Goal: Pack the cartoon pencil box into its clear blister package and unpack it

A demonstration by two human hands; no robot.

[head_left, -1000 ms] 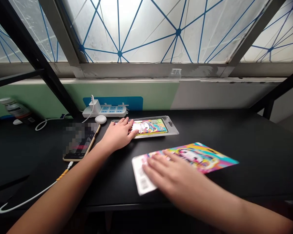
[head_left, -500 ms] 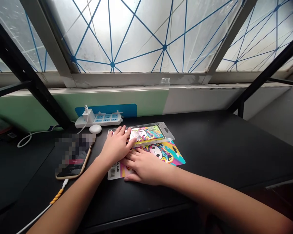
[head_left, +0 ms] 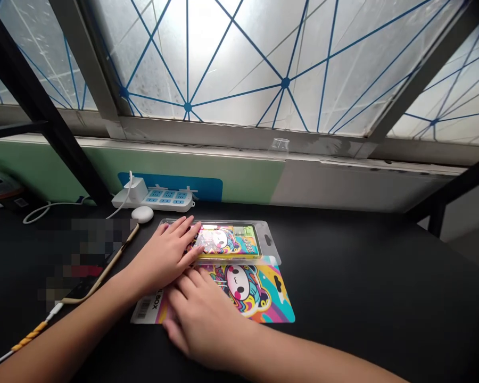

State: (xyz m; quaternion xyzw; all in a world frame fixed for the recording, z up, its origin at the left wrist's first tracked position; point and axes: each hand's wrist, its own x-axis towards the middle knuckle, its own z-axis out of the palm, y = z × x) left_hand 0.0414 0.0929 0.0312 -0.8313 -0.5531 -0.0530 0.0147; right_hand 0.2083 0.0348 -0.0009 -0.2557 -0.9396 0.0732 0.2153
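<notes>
Head view: the left hand (head_left: pixel 165 258), fingers spread, rests on a clear blister pack (head_left: pixel 231 243); the right (head_left: pixel 207 316), fingers close together, pinching unclear, covers a printed hang card (head_left: pixel 245 290) just nearer on the black desk (head_left: pixel 343 266).

A clear plastic pack (head_left: pixel 271 251) with a colourful printed insert (head_left: pixel 225 242) lies on the black desk (head_left: pixel 363 287). Across the pack's left end rests the left hand (head_left: pixel 170 252), its grip flat, fingers spread. On the pack's near side, a bright printed card (head_left: pixel 245 290) meets its edge, the right hand (head_left: pixel 207 316) palm-down over that card. Left of the pack sits a phone (head_left: pixel 83 290); behind the pack's left end, a white power strip (head_left: pixel 165 200).
</notes>
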